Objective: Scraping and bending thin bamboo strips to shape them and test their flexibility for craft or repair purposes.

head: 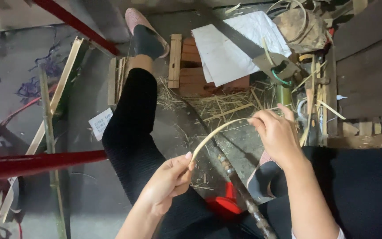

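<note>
You held a thin bamboo strip between both hands, bowed into a shallow arch above the floor. Your left hand was closed around the strip's lower end, thumb and fingers pinched on it just over your left knee. Your right hand gripped the upper end, fingers curled tight around it — the strip ran up from the left hand and curved over to the right one.

Your left leg in black cloth stretched away from you, ending in a pink shoe near the far edge of the floor. Under the strip lay a long dark blade with a wrapped handle, slanting down toward you between your legs, and just beside it sat a red plastic piece. Straw and bamboo shavings were scattered across the floor ahead of your hands.

Farther off, a sheet of white paper rested on a wooden block, and a handsaw lay across the paper with its handle toward the right. A small white note lay on the floor just beside your left leg. To the left, a red bar crossed the floor — long bamboo slats leaned near it.
</note>
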